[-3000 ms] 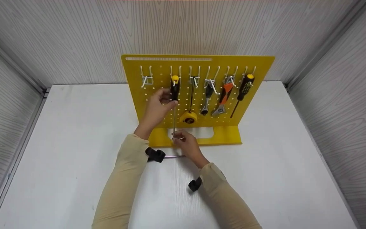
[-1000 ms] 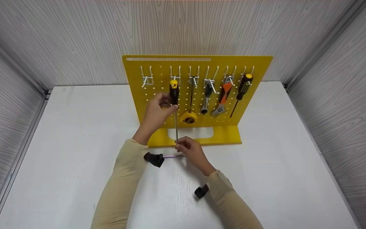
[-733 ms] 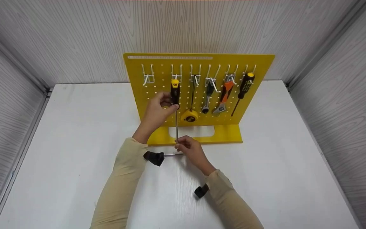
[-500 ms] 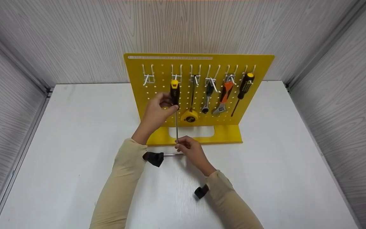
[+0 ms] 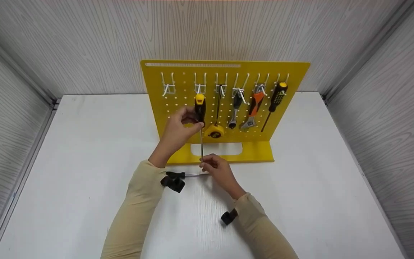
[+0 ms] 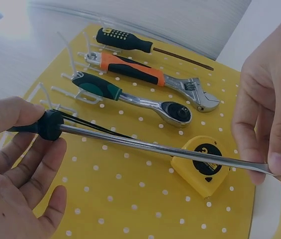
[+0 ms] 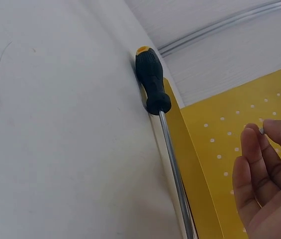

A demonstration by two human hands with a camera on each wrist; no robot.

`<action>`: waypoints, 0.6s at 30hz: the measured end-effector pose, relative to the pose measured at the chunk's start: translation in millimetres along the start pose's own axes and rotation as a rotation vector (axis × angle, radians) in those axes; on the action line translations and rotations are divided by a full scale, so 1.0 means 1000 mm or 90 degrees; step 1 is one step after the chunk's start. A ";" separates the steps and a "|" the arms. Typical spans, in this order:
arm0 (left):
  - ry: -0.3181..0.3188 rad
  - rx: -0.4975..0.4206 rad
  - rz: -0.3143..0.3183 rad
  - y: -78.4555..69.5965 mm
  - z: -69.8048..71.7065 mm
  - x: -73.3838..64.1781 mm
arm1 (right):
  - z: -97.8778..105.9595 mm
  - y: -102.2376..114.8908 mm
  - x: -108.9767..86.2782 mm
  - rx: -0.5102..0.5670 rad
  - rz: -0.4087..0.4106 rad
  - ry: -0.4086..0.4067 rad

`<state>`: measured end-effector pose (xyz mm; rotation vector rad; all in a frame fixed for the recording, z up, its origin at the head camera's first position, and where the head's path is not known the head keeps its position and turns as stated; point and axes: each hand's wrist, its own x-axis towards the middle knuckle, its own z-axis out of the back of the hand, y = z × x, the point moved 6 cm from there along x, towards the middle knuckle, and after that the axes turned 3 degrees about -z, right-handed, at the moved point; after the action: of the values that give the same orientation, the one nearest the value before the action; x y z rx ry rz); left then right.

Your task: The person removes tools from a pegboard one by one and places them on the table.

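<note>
Slotted screwdriver (image 6: 162,149) stands near-vertical, handle (image 5: 200,108) just below a white hook (image 5: 199,87); left hand (image 5: 177,128), nearer the hook, clamps the handle; right hand (image 5: 218,169) pinches the blade tip (image 6: 257,166).

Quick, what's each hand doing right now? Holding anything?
Left hand: holding a long metal-shafted screwdriver by its black, yellow-capped handle.
Right hand: pinching the flat metal tip of that same screwdriver.
</note>
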<state>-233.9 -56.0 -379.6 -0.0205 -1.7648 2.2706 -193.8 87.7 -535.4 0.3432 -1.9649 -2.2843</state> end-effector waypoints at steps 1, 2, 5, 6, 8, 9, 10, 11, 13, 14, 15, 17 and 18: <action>0.000 0.001 0.001 0.000 0.000 -0.001 | 0.000 -0.001 0.000 0.000 0.001 -0.001; -0.001 0.003 0.002 0.000 0.000 -0.001 | 0.000 -0.002 0.000 0.002 0.000 -0.001; -0.005 0.003 0.002 -0.001 0.000 -0.003 | 0.002 -0.003 -0.001 0.004 -0.004 -0.003; -0.005 0.002 0.002 -0.001 0.000 -0.003 | 0.003 -0.004 -0.001 0.005 -0.004 -0.005; -0.007 0.001 0.000 -0.002 -0.001 -0.003 | 0.005 -0.004 -0.002 0.007 -0.007 -0.011; -0.008 0.000 -0.001 -0.002 -0.001 -0.003 | 0.006 -0.004 -0.002 0.005 -0.007 -0.014; -0.009 0.000 -0.001 -0.003 -0.001 -0.003 | 0.007 -0.004 -0.002 0.005 -0.007 -0.017; -0.010 0.001 -0.001 -0.003 -0.001 -0.003 | 0.008 -0.003 -0.002 0.004 -0.007 -0.020; -0.013 0.001 -0.002 -0.004 0.000 -0.004 | 0.010 -0.003 -0.002 0.003 -0.007 -0.024; -0.014 0.003 -0.003 -0.004 0.000 -0.004 | 0.011 -0.003 -0.003 0.006 -0.008 -0.025; -0.016 0.005 -0.005 -0.005 0.001 -0.005 | 0.012 -0.003 -0.003 0.009 -0.010 -0.026; -0.019 0.009 -0.011 -0.006 0.002 -0.006 | 0.014 -0.003 -0.003 0.016 -0.013 -0.030; -0.021 0.011 -0.014 -0.007 0.003 -0.006 | 0.014 -0.003 -0.003 0.018 -0.014 -0.033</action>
<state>-227.2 -58.9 -373.4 0.0389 -1.7520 2.2841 -194.3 102.8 -536.4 0.3122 -2.0288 -2.3035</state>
